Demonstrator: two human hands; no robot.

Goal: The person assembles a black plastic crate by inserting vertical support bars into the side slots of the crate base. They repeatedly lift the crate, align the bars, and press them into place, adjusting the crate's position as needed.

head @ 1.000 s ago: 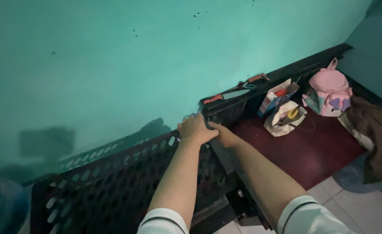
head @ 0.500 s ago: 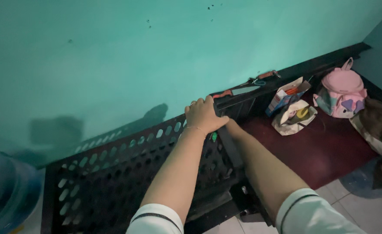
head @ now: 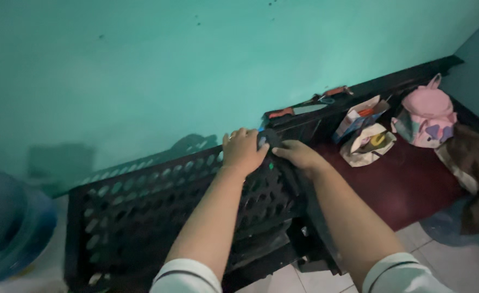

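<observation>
Both hands work at the top corner of a black perforated plastic panel [head: 158, 211] that stands on edge on the floor against the turquoise wall [head: 196, 65]. The left hand [head: 243, 152] curls over the panel's upper rim, fingers pressed together on the edge, and the right hand [head: 299, 156] closes on a dark side piece [head: 291, 179] just where it meets that rim; how firmly its grip pinches is hard to tell, since the fingers are partly hidden. The step in hand looks like seating or freeing the joint at this corner (the two pieces touch there, and a small blue-green spot shows between the hands). Any move from here would call for one hand steadying the rim while the other works the side piece squarely along the joint. Beyond the corner lie a knife with an orange handle [head: 296, 111] on a dark ledge, two paper bags [head: 367, 144] and a pink backpack [head: 427, 114] on a dark red mat [head: 408, 184]. A large blue water bottle [head: 8, 228] sits at far left.
</observation>
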